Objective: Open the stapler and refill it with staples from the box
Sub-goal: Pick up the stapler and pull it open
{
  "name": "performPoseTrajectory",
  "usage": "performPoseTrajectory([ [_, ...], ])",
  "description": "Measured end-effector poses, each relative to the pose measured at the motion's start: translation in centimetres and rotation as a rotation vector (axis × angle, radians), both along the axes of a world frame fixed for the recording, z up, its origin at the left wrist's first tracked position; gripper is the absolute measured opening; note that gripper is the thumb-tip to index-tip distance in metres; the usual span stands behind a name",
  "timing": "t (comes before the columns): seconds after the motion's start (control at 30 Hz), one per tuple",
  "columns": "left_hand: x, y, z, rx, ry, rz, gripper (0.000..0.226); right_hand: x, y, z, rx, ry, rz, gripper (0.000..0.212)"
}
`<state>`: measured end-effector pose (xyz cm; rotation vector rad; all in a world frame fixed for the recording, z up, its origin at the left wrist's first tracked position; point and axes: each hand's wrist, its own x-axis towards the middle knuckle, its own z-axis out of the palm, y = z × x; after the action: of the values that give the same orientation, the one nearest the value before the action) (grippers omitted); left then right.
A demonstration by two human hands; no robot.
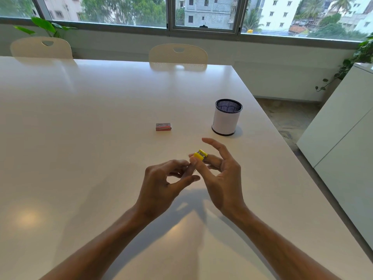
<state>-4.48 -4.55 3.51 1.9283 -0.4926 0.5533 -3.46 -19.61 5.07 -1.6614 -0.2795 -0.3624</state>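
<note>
White table [80,138], seen from above. Left hand [161,182] half curled, fingertips at the stapler's near end; grip unclear. Small red staple box [163,126] farther back, lying apart. Yellow stapler [199,155] held above the table in right hand [220,176], fingers spread. Mesh cup [227,118] beyond, right.

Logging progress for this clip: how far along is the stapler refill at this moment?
Early stage. Done: the yellow stapler is off the table, held in the right hand. In hand: the left hand has its fingers at the stapler's near end, seemingly working it open; whether it is open cannot be told. Left: the staple box lies apart beside the pen cup, apparently closed, no staples visibly out.
</note>
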Motion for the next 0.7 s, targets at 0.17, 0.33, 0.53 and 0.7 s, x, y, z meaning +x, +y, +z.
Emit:
performPoseTrajectory([
  [0.17, 0.15, 0.33, 0.01, -0.014, 0.039, -0.01, 0.036, 0.16, -0.16, -0.07, -0.006, -0.013, 0.028, 0.054],
  [0.33, 0.17, 0.31, -0.23, -0.004, 0.036, -0.007, 0.039, 0.17, -0.11, -0.04, -0.015, -0.047, -0.008, 0.053],
  [0.53, -0.1, 0.02, -0.11, 0.0, -0.022, 0.003, 0.032, 0.12, -0.21, -0.06, -0.004, -0.072, -0.013, 0.049],
  [0.7, -0.18, -0.03, 0.0, 0.024, -0.029, -0.033, 0.028, 0.16, -0.36, 0.4, -0.064, -0.074, -0.018, 0.047],
])
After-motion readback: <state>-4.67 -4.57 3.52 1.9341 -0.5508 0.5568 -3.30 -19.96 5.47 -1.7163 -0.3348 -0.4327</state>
